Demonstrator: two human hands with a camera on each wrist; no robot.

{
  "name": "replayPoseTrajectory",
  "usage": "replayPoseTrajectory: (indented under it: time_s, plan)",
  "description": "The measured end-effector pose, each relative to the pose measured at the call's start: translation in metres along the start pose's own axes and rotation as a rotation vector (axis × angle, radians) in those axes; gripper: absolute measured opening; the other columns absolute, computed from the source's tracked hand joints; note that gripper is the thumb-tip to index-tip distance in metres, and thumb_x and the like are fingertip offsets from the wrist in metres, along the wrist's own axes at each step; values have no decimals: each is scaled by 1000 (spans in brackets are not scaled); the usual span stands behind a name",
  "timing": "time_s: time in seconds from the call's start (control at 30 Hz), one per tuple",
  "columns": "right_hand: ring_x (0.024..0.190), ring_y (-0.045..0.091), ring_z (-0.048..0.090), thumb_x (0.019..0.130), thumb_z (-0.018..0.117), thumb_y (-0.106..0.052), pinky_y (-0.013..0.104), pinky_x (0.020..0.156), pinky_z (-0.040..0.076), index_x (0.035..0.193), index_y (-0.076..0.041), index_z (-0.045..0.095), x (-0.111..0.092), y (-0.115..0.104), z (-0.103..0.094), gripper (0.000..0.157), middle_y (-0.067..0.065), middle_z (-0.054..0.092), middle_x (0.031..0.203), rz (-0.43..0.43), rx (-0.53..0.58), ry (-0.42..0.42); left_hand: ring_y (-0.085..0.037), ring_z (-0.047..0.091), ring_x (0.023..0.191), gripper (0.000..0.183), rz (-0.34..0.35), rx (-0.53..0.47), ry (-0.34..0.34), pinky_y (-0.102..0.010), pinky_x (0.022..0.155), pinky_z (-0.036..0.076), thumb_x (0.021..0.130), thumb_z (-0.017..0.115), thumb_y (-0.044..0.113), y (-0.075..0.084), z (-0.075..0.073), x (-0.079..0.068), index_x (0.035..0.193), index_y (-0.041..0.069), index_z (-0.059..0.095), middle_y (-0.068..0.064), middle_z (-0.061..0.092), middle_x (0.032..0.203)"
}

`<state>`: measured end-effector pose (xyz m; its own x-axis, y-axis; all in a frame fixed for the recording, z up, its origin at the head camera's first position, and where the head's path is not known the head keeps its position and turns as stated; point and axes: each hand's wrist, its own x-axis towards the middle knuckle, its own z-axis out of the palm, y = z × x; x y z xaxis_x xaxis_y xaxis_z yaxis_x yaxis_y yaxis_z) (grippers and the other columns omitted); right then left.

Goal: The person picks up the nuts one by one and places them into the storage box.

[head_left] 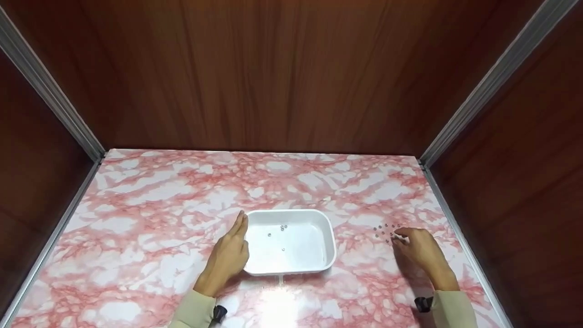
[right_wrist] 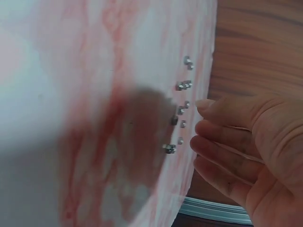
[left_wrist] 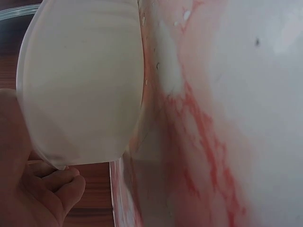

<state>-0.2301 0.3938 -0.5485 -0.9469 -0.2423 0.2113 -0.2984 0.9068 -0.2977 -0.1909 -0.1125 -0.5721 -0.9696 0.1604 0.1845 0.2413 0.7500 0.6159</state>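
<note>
A white rectangular tray [head_left: 291,262] stands at the middle of the table with several small silvery pieces [head_left: 282,227], like nuts or beads, on its floor. My left hand [head_left: 227,253] lies along its left side; two straight fingers reach the far left corner and the thumb touches the rim. The left wrist view shows the tray's end wall [left_wrist: 85,85] beside that hand. To the right, more small metal pieces [right_wrist: 181,110] lie loosely grouped on the table. Just over them hovers my right hand [head_left: 421,250], fingers loosely bent; I see nothing held between thumb and fingertips [right_wrist: 203,105].
The table [head_left: 136,246] has a pink and white marbled top. Dark wood panels [head_left: 264,82] rise behind it and at both sides, with metal rails [head_left: 483,77] at the corners. Bright light reflects off the table in front of the tray.
</note>
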Motion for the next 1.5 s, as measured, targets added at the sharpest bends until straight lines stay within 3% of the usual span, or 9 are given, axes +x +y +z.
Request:
replayPoseTrajectory:
  time_s: [0.17, 0.27, 0.5, 0.57, 0.77, 1.07, 1.5]
  plan:
    - [75, 26, 75, 86, 80, 0, 45, 68, 59, 89, -6, 79, 1, 3, 7, 7, 9, 80, 84, -48, -39, 16, -4, 31, 52, 58, 3, 16, 15, -22, 54, 40, 102, 50, 2, 0, 0, 0, 158, -8, 38, -21, 32, 171]
    - [72, 23, 73, 86, 78, 2, 42, 65, 57, 81, -9, 77, 0, 4, 9, 12, 5, 78, 79, -46, -54, 4, -6, 34, 53, 58, 6, 21, 19, -23, 57, 41, 102, 51, 3, 0, 0, 0, 157, -8, 39, -21, 32, 171]
    - [83, 33, 78, 87, 72, 6, 48, 73, 62, 90, -8, 83, 2, 4, 9, 18, 11, 82, 89, -7, -55, -64, -4, 30, 51, 58, 6, 12, 24, -22, 53, 39, 102, 50, 3, -1, 0, 1, 158, -7, 38, -19, 31, 172]
    - [80, 31, 77, 87, 69, 8, 45, 69, 61, 87, -9, 82, 2, 2, 9, 22, 10, 81, 86, -16, -69, -80, -3, 29, 49, 58, 10, 10, 22, -21, 51, 39, 102, 51, 3, -1, 0, 0, 158, -8, 38, -20, 31, 172]
    - [70, 28, 74, 85, 65, 11, 39, 57, 55, 71, -10, 75, 5, -4, 11, 28, 8, 77, 73, -77, -162, -65, -3, 30, 50, 59, 19, 18, 23, -22, 52, 40, 102, 51, 3, -1, -2, 2, 158, -8, 37, -21, 31, 171]
    - [59, 37, 70, 84, 60, 13, 43, 49, 55, 70, -5, 70, 4, -10, 17, 25, 15, 70, 65, -126, -312, -46, 1, 27, 44, 59, -2, -39, -34, -16, 41, 33, 104, 47, 4, 1, -2, -2, 160, -7, 31, -21, 24, 174]
    - [56, 33, 65, 79, 67, 15, 39, 48, 54, 69, -1, 63, -1, -19, 21, 19, 16, 64, 61, -266, -556, 32, 0, 25, 46, 60, -5, -19, -15, -19, 44, 35, 104, 48, 4, 2, -2, -1, 161, -6, 32, -19, 26, 174]
